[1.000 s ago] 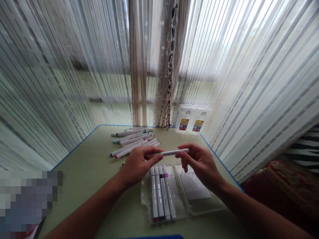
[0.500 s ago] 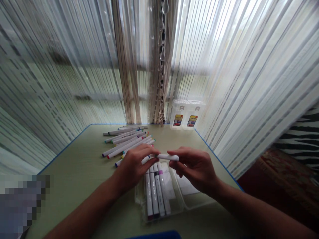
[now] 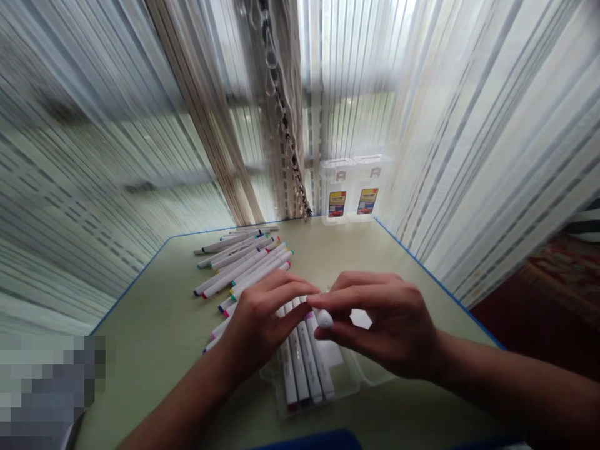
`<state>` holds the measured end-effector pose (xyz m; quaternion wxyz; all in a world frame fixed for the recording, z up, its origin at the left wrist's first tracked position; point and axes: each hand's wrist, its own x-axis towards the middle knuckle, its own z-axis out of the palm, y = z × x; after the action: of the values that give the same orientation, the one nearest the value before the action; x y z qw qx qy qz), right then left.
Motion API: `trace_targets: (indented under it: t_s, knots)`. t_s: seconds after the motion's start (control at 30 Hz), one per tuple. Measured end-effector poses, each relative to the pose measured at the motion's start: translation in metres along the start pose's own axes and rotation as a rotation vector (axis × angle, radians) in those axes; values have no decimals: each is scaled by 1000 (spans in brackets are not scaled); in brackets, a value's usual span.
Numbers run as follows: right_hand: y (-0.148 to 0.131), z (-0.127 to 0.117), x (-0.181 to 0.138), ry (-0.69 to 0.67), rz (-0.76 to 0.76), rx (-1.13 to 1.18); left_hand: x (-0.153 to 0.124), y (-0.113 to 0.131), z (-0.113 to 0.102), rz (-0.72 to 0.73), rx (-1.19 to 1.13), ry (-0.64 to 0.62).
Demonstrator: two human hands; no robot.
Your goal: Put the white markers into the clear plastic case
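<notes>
A white marker [image 3: 325, 319] is held between my two hands above an open clear plastic case [image 3: 347, 389], one end facing me. My right hand [image 3: 387, 312] pinches it between thumb and fingers. My left hand [image 3: 265, 312] has its thumb and fingertips closed at the marker's far end, partly hidden by the right fingers. Several white markers [image 3: 304, 359] lie side by side in the left part of the case below. To the left of my left hand, a loose pile of white markers [image 3: 248, 272] with coloured ends is spread on the table [image 3: 154, 312].
Two clear cases [image 3: 337, 187] with coloured labels stand upright at the table's back edge. Behind them hang string curtains [image 3: 187, 144] and a bead strand [image 3: 284, 119]. A blue object [image 3: 309, 441] shows at the bottom edge. A pixelated patch covers the lower left.
The marker has turned from lying sideways to pointing its end toward me. My right hand has moved closer to my left hand. The camera view has tilted and shifted slightly.
</notes>
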<state>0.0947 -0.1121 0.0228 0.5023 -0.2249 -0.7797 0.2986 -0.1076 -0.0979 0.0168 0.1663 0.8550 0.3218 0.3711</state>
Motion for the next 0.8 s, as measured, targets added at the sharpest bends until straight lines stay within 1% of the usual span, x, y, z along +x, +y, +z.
trace_targets:
  t_s: [0.27,0.47,0.67,0.73,0.8]
  knots:
    - [0,0,-1,-5,6,-5,0,2,-1,2,-10,-9]
    - [2,0,0,22,-71,10,0,2,0,5,-14,-6]
    - [1,0,1,17,-54,22,2,3,-2,-30,-20,15]
    - [1,-1,1,57,-14,17,2,2,-4,-50,-26,39]
    - [3,-2,2,143,55,11,1,0,-8,-90,-37,72]
